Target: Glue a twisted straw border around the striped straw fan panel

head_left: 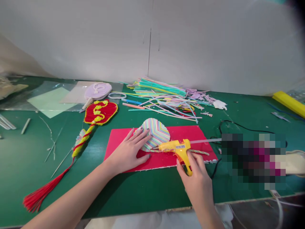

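Observation:
My right hand point(196, 173) is wrapped round the handle of a yellow hot glue gun point(175, 146), a glue stick point(205, 140) jutting from its back. The gun's nozzle points left at the lower edge of a round fan-shaped piece point(157, 132) made of pastel striped pipe cleaners. My left hand point(133, 146) lies flat on the left part of that piece, fingers spread. Beneath them is a red board point(190, 135). A twisted pastel stem point(201, 152) runs along the board, partly hidden behind the gun.
Loose pastel pipe cleaners point(162, 89) lie in a heap at the back. To the left rest a red and yellow fan point(101, 113) with a red tassel point(46, 190) and a lilac fan piece point(97, 91). A black cord point(247, 128) crosses the green table point(143, 190) at right, near a blurred-out patch.

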Motion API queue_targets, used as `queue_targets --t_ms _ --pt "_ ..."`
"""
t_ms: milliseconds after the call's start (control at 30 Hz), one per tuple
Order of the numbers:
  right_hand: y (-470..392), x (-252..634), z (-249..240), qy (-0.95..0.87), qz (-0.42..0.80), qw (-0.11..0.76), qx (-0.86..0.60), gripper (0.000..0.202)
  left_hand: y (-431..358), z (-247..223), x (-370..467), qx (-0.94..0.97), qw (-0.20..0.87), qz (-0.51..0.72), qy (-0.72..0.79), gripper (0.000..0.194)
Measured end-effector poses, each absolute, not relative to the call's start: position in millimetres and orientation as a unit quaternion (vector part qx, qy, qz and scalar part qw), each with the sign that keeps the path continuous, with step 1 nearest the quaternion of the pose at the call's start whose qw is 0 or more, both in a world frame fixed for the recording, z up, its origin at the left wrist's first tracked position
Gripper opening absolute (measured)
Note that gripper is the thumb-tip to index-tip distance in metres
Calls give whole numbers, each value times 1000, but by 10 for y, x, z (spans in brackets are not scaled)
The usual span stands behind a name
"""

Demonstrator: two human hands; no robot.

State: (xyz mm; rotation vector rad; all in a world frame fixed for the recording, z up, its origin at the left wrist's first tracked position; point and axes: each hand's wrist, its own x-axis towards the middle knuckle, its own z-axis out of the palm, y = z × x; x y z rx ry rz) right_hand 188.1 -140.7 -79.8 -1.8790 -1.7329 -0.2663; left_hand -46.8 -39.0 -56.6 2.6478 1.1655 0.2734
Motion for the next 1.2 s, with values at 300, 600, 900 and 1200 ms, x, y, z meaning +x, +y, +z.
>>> queue_targets --t_ms 300,600,900,1200 --pt "-1393 1882 -806 -636 -83 292 -709 38 -385 -571 -496 906 137 116 383 59" --pt "-1270 2044 -695 -598 -47 330 -729 45 -296 -353 -608 904 89 124 400 56" --pt "-1218 2216 -637 -578 -25 366 -729 44 -162 -208 -525 970 5 18 242 46" --pt "-1257 2209 -566 -572 29 391 -720 37 -17 -257 -605 981 -91 31 166 43"
